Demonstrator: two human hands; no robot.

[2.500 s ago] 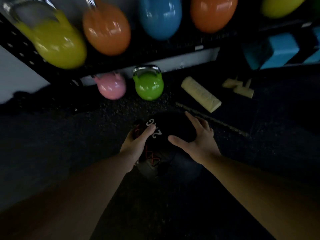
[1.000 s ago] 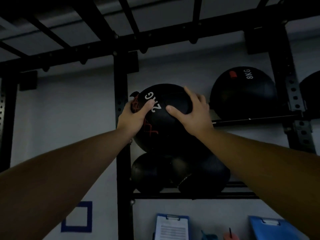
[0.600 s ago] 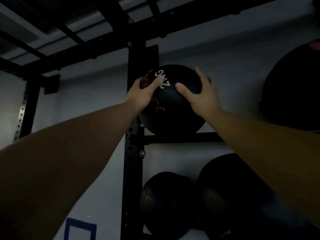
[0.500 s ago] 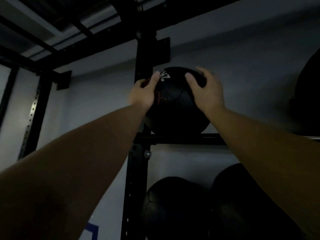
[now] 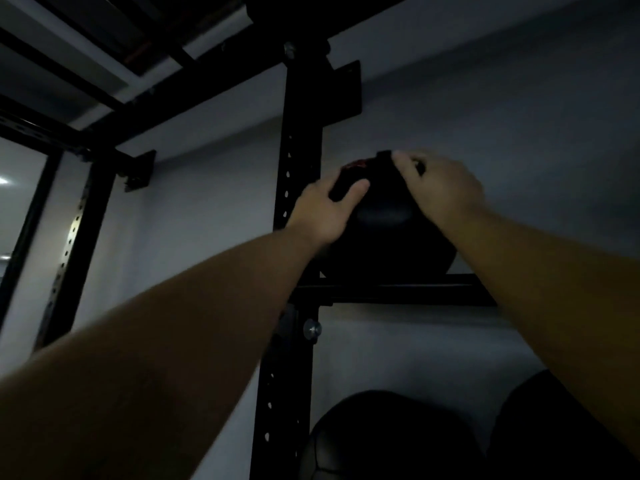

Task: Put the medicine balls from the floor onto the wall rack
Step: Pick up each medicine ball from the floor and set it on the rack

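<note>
A black medicine ball [image 5: 388,233] with red markings sits on the upper bar [image 5: 391,292] of the black wall rack, just right of the upright post [image 5: 300,140]. My left hand [image 5: 325,209] presses on its left side, thumb across the front. My right hand [image 5: 440,188] lies over its top right, fingers curled on it. Both arms reach up from below. The ball's bottom rests against the bar; its back is hidden.
Two more black medicine balls sit on the lower level, one [image 5: 388,438] beside the post and one [image 5: 554,427] at the right, partly behind my right arm. Black overhead beams [image 5: 104,91] cross at the top left. A second perforated upright [image 5: 69,244] stands at the left.
I lifted the ball from the floor up to the rack's upper bar. In the last half second it settled lower on the bar and my hands slid toward its top.
</note>
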